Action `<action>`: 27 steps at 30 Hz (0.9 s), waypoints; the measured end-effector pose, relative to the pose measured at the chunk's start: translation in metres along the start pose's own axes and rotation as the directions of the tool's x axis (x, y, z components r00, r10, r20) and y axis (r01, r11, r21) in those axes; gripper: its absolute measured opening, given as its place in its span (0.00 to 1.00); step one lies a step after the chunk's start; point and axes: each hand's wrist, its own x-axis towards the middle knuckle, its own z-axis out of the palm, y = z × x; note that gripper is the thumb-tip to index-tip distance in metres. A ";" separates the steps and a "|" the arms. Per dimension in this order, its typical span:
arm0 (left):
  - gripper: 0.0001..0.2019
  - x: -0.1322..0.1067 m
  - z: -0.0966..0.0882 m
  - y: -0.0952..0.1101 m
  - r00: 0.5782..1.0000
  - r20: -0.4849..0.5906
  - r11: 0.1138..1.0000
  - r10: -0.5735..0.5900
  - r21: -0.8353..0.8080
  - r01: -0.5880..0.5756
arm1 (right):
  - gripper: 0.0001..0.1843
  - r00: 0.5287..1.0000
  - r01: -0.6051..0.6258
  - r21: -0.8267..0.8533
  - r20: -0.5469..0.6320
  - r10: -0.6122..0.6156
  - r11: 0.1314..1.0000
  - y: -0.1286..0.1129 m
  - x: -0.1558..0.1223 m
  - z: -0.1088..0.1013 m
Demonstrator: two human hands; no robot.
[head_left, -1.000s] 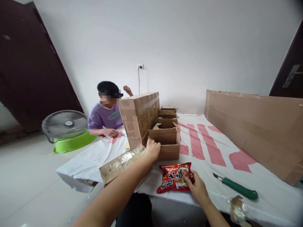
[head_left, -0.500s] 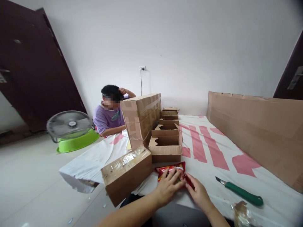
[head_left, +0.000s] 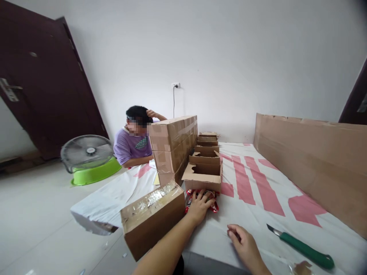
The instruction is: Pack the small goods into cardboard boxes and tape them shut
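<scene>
A shiny red snack packet [head_left: 214, 205] lies on the cloth-covered table against the front of an open cardboard box [head_left: 202, 184]. Over its top my left hand [head_left: 200, 206] is spread, with the fingertips curled down onto it, so much of the packet is hidden. My right hand [head_left: 243, 242] rests apart from the packet near the table's front edge, loosely curled, with a gap between thumb and fingers and nothing visible in it. Beside it on the right lies a green-handled utility knife [head_left: 306, 247], its blade exposed.
A taped carton [head_left: 155, 225] stands at the left table edge. Behind it rises a stack of closed cartons [head_left: 172, 149], beside a row of open boxes [head_left: 204, 152]. A tall cardboard panel [head_left: 304, 152] borders the right. A person [head_left: 133, 141] sits beyond; a fan [head_left: 88, 151] is on the left.
My left hand has slid the red packet forward, up against the open box. My right hand has let go of the packet and drawn back to the right. The view has shifted slightly.
</scene>
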 end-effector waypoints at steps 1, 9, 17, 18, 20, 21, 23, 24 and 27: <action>0.19 0.004 0.001 -0.003 1.000 0.005 1.000 -0.019 0.005 0.019 | 0.15 1.000 0.000 0.000 -0.002 0.000 1.000 0.000 0.000 0.000; 0.23 0.036 0.008 -0.027 0.974 -0.005 0.972 -0.228 0.047 0.228 | 0.15 1.000 0.008 -0.009 0.022 -0.007 1.000 -0.002 0.000 -0.002; 0.26 0.043 0.021 -0.034 0.900 -0.030 0.897 -0.435 0.070 0.436 | 0.18 0.999 -0.008 -0.024 0.034 0.009 1.000 -0.001 0.004 0.000; 0.27 0.041 0.021 -0.032 0.893 -0.029 0.891 -0.448 0.070 0.449 | 0.19 0.999 -0.010 -0.031 0.039 0.011 0.999 -0.002 0.004 -0.001; 0.30 0.035 0.022 -0.024 0.877 -0.029 0.874 -0.480 0.068 0.481 | 0.20 0.999 -0.010 -0.032 0.051 0.012 0.999 -0.004 0.003 -0.002; 0.32 0.030 0.023 -0.017 0.866 -0.032 0.863 -0.499 0.070 0.500 | 0.20 0.998 -0.010 -0.028 0.054 0.011 1.000 -0.005 0.003 -0.003; 0.35 0.014 0.028 -0.001 0.842 -0.020 0.840 -0.539 0.064 0.539 | 0.20 0.998 -0.007 -0.019 0.055 0.008 1.000 -0.006 0.003 -0.004; 0.36 0.003 0.032 0.008 0.836 -0.001 0.835 -0.548 0.052 0.547 | 0.20 0.999 -0.005 -0.018 0.053 0.006 1.000 -0.006 0.004 -0.004; 0.39 -0.045 0.043 0.029 0.910 0.106 0.907 -0.401 -0.097 0.411 | 0.20 0.998 0.015 -0.038 0.055 -0.013 0.999 -0.003 0.004 -0.005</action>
